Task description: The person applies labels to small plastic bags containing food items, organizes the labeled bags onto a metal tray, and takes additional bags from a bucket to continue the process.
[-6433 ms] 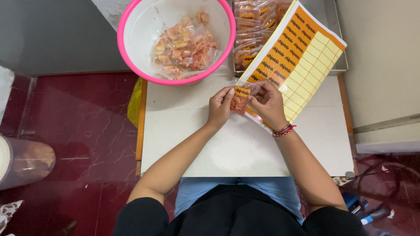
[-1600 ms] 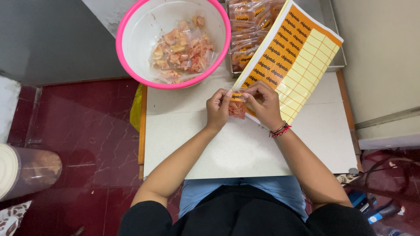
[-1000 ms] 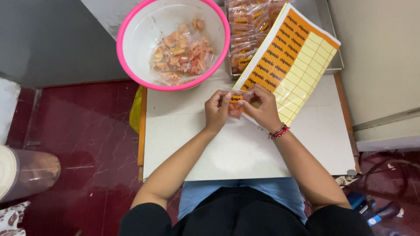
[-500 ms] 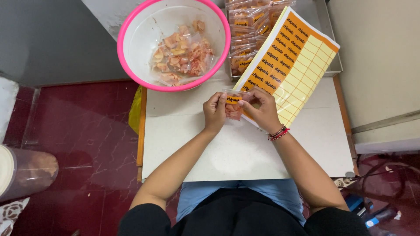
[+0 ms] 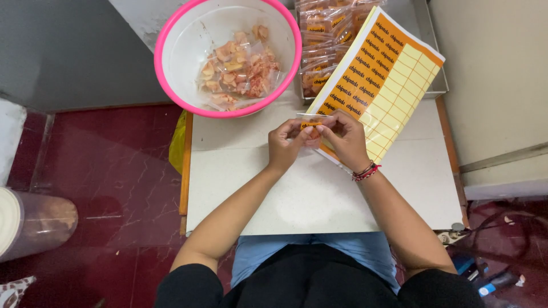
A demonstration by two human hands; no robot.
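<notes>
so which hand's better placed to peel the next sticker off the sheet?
Probably the right hand: it lies over the sticker sheet. The left hand is on the far side of the small bag both hands pinch.

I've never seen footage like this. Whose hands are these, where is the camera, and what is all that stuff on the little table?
There is no machine here: a person wears a camera on the head, so you look down on their own two bare hands. The left hand and the right hand together pinch one small clear packet of orange-pink snacks with an orange label, just above a white table. Beside the right hand lies a sticker sheet, partly orange labels, partly bare yellow backing. Further back stands a pink-rimmed bowl with unlabelled packets, and a tray of labelled packets partly under the sheet.
</notes>
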